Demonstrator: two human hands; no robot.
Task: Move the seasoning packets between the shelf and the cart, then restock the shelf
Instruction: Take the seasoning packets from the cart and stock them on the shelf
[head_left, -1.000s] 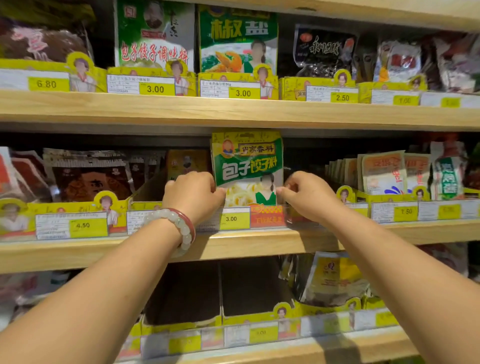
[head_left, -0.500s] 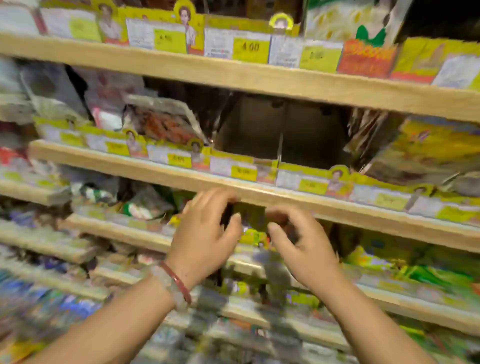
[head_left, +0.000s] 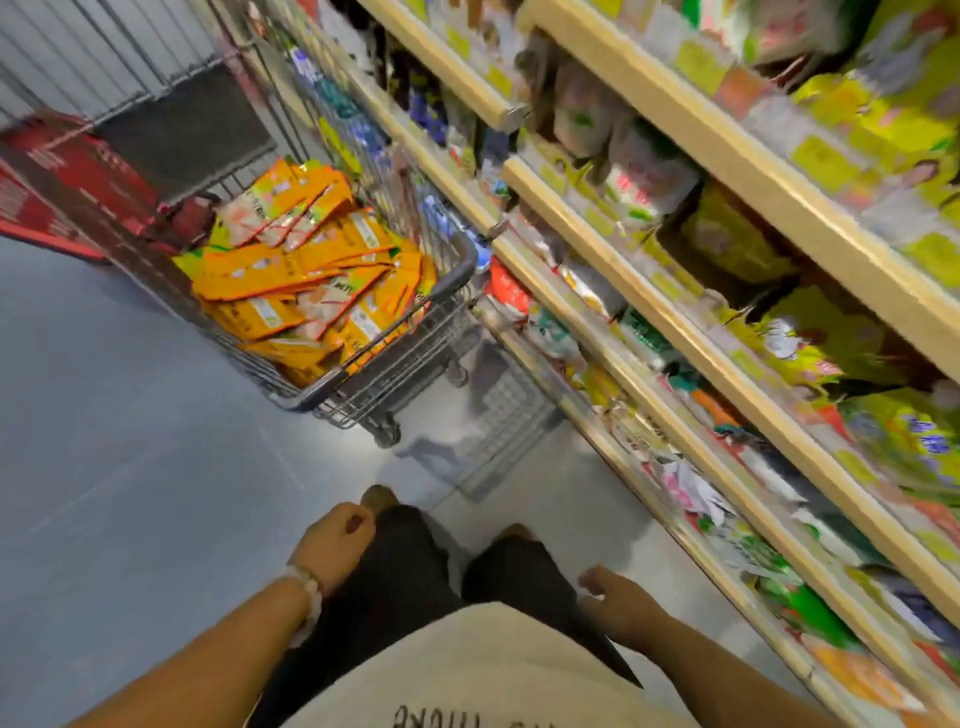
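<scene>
A heap of orange and yellow seasoning packets (head_left: 306, 270) fills the grey wire shopping cart (head_left: 441, 296), which stands on the grey floor (head_left: 130, 441) just beside the wooden shelf unit (head_left: 727, 145) of blurred goods. The left hand (head_left: 335, 540), a pale bead bracelet (head_left: 309, 597) at its wrist, hangs loosely curled and empty, well short of the cart. The right hand (head_left: 618, 603) is likewise relaxed, holding nothing, near the lowest shelf.

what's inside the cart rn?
The cart holds a loose heap of orange seasoning packets, with a red item at the far end. Anything under the heap, and the basket floor, is covered.
</scene>
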